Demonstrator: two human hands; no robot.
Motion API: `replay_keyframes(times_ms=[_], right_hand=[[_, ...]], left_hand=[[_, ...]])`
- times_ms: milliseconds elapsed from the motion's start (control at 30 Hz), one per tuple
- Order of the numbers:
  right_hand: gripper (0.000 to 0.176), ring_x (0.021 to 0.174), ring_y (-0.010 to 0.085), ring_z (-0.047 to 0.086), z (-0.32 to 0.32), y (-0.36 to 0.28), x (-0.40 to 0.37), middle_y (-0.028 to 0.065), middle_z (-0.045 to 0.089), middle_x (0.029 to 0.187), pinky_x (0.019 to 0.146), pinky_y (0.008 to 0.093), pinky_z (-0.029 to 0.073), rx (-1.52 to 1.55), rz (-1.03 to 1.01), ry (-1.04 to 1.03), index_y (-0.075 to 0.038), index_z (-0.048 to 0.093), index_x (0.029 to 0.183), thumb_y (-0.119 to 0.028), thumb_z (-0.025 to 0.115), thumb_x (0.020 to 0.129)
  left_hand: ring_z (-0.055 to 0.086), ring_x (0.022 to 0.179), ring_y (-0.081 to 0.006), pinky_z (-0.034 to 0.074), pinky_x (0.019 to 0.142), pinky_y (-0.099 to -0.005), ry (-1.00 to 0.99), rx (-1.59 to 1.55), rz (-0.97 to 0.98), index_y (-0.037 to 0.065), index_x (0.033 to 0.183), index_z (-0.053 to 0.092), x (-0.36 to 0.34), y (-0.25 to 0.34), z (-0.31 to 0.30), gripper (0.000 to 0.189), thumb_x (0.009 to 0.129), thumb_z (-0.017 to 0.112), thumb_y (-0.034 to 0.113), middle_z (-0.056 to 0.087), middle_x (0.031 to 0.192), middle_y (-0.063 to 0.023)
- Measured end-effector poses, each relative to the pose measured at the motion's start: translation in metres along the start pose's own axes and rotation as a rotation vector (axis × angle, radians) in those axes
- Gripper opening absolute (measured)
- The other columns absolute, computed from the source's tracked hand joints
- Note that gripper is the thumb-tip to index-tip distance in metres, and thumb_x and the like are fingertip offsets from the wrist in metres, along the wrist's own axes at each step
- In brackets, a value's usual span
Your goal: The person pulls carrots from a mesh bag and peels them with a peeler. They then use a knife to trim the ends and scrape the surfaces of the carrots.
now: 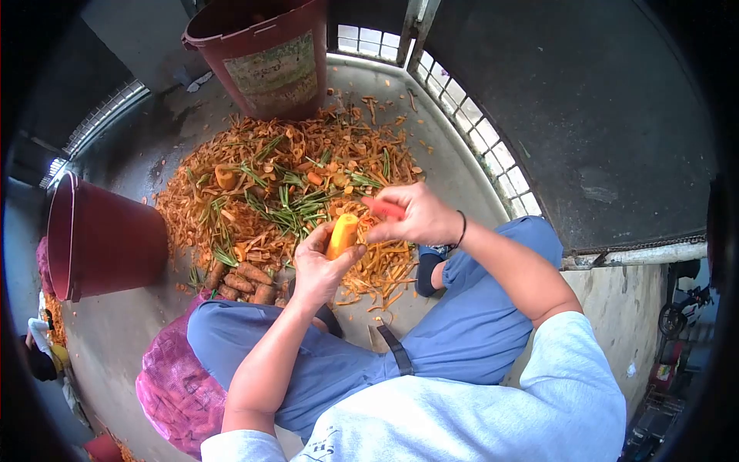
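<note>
My left hand (322, 266) is closed around a peeled carrot (342, 235), bright yellow-orange, with its cut end pointing up. Just to the right, my right hand (412, 219) grips a tool with a red handle (385, 208); its working end is too small to make out. Both hands are close together above a heap of orange peelings (231, 165). Green stem pieces (289, 204) are scattered over that heap. Several unpeeled, soil-stained carrots (250, 273) lie on the floor at the left, near my knee.
A large dark red bin (265, 65) stands behind the heap. Another red tub (115, 235) lies tipped at the left. Beside my left leg rests a pink mesh sack (181, 377). A dark panel and a metal grille (477, 115) border the floor on the right.
</note>
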State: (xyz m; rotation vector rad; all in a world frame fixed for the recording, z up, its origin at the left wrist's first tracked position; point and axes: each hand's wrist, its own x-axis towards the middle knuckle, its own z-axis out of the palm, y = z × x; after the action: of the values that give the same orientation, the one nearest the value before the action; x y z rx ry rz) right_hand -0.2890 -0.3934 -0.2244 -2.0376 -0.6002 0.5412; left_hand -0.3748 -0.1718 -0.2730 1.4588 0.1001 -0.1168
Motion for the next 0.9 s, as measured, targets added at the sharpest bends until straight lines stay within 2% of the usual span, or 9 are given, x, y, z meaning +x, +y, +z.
replay_keyframes(times_ms=[33, 133, 200, 267, 600, 667, 733, 833, 900], right_hand=[[0.039, 0.065, 0.0092, 0.057, 0.007, -0.003, 0.0, 0.0006, 0.062, 0.071, 0.059, 0.031, 0.045, -0.097, -0.127, 0.057, -0.006, 0.071, 0.089, -0.043, 0.082, 0.088], [0.041, 0.06, 0.0197, 0.065, 0.009, 0.009, 0.005, 0.0071, 0.066, 0.067, 0.056, 0.0347, 0.048, -0.369, -0.122, -0.023, -0.008, 0.074, 0.088, -0.049, 0.075, 0.092], [0.044, 0.056, 0.0283, 0.065, 0.008, 0.013, 0.005, 0.0108, 0.066, 0.064, 0.054, 0.0383, 0.049, -0.344, -0.167, 0.018, -0.009, 0.076, 0.083, -0.05, 0.068, 0.097], [0.063, 0.051, 0.0348, 0.057, 0.006, 0.012, 0.002, 0.0137, 0.054, 0.053, 0.051, 0.0423, 0.045, -0.272, -0.169, 0.061, -0.007, 0.06, 0.062, -0.06, 0.064, 0.096], [0.06, 0.054, 0.0305, 0.061, -0.014, -0.026, -0.013, 0.0157, 0.06, 0.058, 0.055, 0.0407, 0.049, -0.23, -0.104, -0.055, -0.005, 0.071, 0.07, -0.059, 0.065, 0.096], [0.065, 0.06, 0.0309, 0.065, -0.023, -0.02, -0.011, 0.017, 0.063, 0.062, 0.06, 0.042, 0.051, -0.22, 0.045, -0.116, -0.004, 0.072, 0.072, -0.063, 0.061, 0.096], [0.078, 0.065, 0.0327, 0.068, -0.036, 0.026, 0.006, 0.0183, 0.067, 0.066, 0.066, 0.045, 0.053, -0.501, 0.369, -0.137, -0.002, 0.072, 0.073, -0.073, 0.051, 0.096], [0.076, 0.063, 0.0308, 0.068, -0.046, 0.036, 0.012, 0.017, 0.065, 0.064, 0.063, 0.0431, 0.052, -0.496, 0.387, -0.026, -0.003, 0.071, 0.072, -0.073, 0.052, 0.095], [0.074, 0.06, 0.0287, 0.067, -0.032, 0.03, 0.008, 0.0156, 0.064, 0.061, 0.059, 0.0413, 0.051, -0.277, 0.175, 0.144, -0.003, 0.069, 0.069, -0.07, 0.055, 0.096]], left_hand=[[0.067, 0.092, -0.0105, 0.055, 0.084, -0.0269, 0.003, -0.009, -0.042, -0.002, 0.117, 0.067, 0.001, 0.002, 0.002, 0.04, 0.082, 0.085, 0.007, 0.071, 0.103, -0.0064], [0.067, 0.09, -0.0111, 0.055, 0.081, -0.0271, 0.024, -0.08, -0.148, -0.002, 0.116, 0.067, 0.003, -0.002, 0.003, 0.042, 0.082, 0.087, 0.01, 0.071, 0.102, -0.0068], [0.067, 0.087, -0.0111, 0.055, 0.078, -0.027, 0.06, 0.026, -0.127, -0.001, 0.114, 0.068, 0.001, 0.0, 0.005, 0.04, 0.082, 0.088, 0.012, 0.071, 0.099, -0.006], [0.066, 0.085, -0.0109, 0.054, 0.078, -0.0269, 0.096, -0.005, -0.074, -0.001, 0.113, 0.068, 0.001, -0.002, 0.006, 0.039, 0.082, 0.088, 0.013, 0.071, 0.097, -0.0051], [0.064, 0.079, -0.0081, 0.053, 0.072, -0.0245, 0.168, 0.157, 0.127, -0.002, 0.106, 0.068, -0.009, 0.011, 0.009, 0.028, 0.084, 0.082, 0.006, 0.071, 0.092, -0.0035], [0.064, 0.079, -0.008, 0.053, 0.073, -0.0244, 0.206, 0.312, 0.243, -0.002, 0.107, 0.067, -0.013, 0.021, 0.009, 0.029, 0.083, 0.083, 0.005, 0.071, 0.092, -0.0032], [0.062, 0.078, -0.0069, 0.052, 0.07, -0.0231, 0.211, 0.273, 0.292, -0.002, 0.103, 0.064, -0.013, 0.01, 0.007, 0.029, 0.083, 0.084, 0.004, 0.067, 0.089, -0.0015], [0.062, 0.076, -0.0072, 0.052, 0.067, -0.0224, 0.222, 0.207, 0.147, -0.001, 0.106, 0.063, -0.005, 0.011, 0.003, 0.032, 0.083, 0.085, 0.005, 0.067, 0.089, -0.0016], [0.062, 0.081, -0.0081, 0.052, 0.072, -0.0235, 0.241, 0.203, 0.11, -0.002, 0.108, 0.064, 0.0, 0.01, 0.001, 0.034, 0.082, 0.085, 0.006, 0.068, 0.092, -0.0028]])
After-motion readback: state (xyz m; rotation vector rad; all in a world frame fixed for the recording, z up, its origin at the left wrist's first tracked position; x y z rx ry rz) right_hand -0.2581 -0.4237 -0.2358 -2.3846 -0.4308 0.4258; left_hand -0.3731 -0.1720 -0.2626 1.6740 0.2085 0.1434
